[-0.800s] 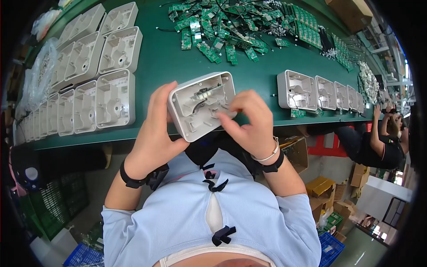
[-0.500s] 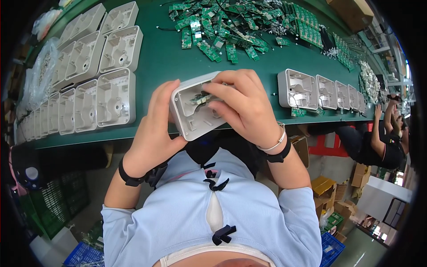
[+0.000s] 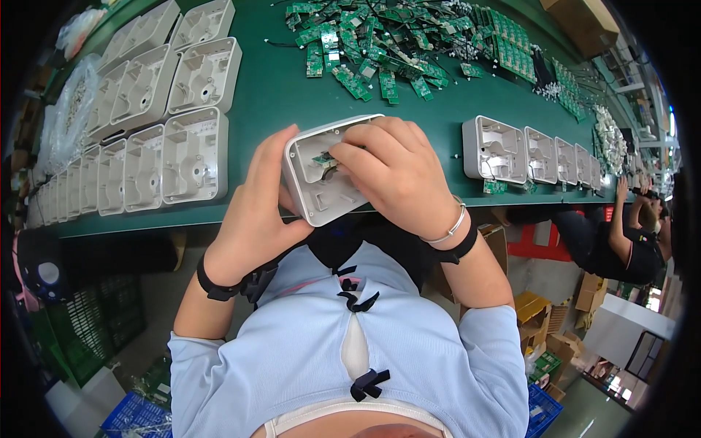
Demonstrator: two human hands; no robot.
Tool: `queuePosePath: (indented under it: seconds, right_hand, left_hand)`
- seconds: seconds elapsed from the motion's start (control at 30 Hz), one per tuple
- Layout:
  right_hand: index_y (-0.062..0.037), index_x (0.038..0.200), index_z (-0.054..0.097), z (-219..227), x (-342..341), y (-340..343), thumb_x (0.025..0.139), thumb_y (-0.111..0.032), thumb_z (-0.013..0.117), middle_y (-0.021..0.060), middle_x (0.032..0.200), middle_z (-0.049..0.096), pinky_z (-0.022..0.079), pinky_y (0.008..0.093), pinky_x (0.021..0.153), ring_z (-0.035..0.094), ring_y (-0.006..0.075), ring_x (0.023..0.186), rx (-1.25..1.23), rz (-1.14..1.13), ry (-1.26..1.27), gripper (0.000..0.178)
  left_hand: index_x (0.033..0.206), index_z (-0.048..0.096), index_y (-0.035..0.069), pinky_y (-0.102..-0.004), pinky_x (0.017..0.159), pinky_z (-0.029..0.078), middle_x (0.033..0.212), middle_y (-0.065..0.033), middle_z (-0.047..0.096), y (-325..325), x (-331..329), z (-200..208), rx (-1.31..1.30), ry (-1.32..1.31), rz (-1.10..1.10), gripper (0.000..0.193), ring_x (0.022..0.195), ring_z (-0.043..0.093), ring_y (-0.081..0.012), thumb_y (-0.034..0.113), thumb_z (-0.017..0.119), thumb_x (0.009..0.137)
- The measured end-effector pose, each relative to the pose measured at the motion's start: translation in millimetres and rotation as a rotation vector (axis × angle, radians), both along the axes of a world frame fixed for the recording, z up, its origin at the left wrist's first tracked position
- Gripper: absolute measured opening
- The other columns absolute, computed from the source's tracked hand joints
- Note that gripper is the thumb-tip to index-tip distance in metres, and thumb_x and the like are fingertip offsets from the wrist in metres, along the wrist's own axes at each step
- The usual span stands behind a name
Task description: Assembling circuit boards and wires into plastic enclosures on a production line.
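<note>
My left hand (image 3: 264, 193) grips a light grey plastic housing (image 3: 321, 208) by its left side, thumb at the lower corner. The housing is tilted, its open side facing me, at the near edge of the table. Inside it sits a small green circuit board (image 3: 322, 158), partly covered by fingers. My right hand (image 3: 398, 168) reaches into the housing with its fingers bent and pinched together at the board's right end. Dark wire shows beside the board; the fingertips' exact hold is partly hidden.
Stacked and lined-up grey housings (image 3: 191, 157) stand on the left of the green table (image 3: 292, 95). A heap of green circuit boards (image 3: 387, 51) lies at the back. A row of housings (image 3: 495, 150) extends at right. Another person (image 3: 628, 241) is at far right.
My right hand's fingers have moved closer together and further over the board. The housing has shifted slightly to the right with my left hand still on it.
</note>
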State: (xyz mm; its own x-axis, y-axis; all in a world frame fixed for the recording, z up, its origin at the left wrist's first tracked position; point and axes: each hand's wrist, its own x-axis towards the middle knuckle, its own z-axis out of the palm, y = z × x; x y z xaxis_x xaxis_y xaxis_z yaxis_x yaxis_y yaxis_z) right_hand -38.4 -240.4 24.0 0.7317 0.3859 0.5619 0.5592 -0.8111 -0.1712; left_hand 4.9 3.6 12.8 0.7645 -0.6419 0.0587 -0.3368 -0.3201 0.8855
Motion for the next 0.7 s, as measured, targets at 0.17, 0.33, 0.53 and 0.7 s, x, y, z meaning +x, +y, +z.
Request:
queuePosePath:
  seconds: [0.17, 0.33, 0.53, 0.7]
  right_hand:
    - [-0.0085, 0.112, 0.068, -2.0, 4.7, 3.8, 0.079, -0.009, 0.078, 0.0059, 0.119, 0.070, 0.051, 0.0422, 0.089, 0.067, 0.0280, 0.108, 0.044, 0.045, 0.006, 0.035]
    - [-0.0072, 0.115, 0.068, 1.1, 3.5, 3.7, 0.077, -0.005, 0.080, 0.0070, 0.111, 0.069, 0.051, 0.0427, 0.089, 0.067, 0.0292, 0.104, 0.042, 0.118, -0.002, 0.040]
    - [-0.0061, 0.115, 0.071, 4.7, -22.8, 11.9, 0.075, 0.001, 0.080, 0.0075, 0.102, 0.067, 0.051, 0.0428, 0.088, 0.066, 0.0300, 0.095, 0.127, 0.101, 0.151, 0.042]
    - [-0.0057, 0.105, 0.075, -0.8, -41.2, 14.4, 0.072, 0.006, 0.081, 0.0063, 0.097, 0.066, 0.053, 0.0416, 0.082, 0.065, 0.0294, 0.090, 0.323, 0.079, 0.267, 0.036]
  left_hand:
    - [0.166, 0.026, 0.009, -0.0350, 0.075, 0.062, 0.157, -0.0203, 0.044, 0.4, -1.0, -0.7, 0.009, 0.050, 0.012, 0.111, 0.082, 0.077, -0.0260, -0.005, 0.083, 0.072]
    - [0.168, 0.026, 0.010, -0.0336, 0.071, 0.060, 0.149, -0.0196, 0.052, 2.5, -3.5, -3.5, 0.003, 0.113, 0.047, 0.111, 0.075, 0.075, -0.0219, -0.007, 0.082, 0.073]
    - [0.168, 0.027, 0.010, -0.0316, 0.067, 0.058, 0.136, -0.0173, 0.061, 4.3, -2.9, -4.0, -0.010, 0.204, 0.090, 0.110, 0.070, 0.073, -0.0174, -0.008, 0.081, 0.073]
    - [0.167, 0.029, 0.011, -0.0302, 0.066, 0.057, 0.132, -0.0156, 0.062, 0.4, -4.1, 0.0, -0.011, 0.250, 0.040, 0.109, 0.071, 0.073, -0.0154, -0.008, 0.081, 0.073]
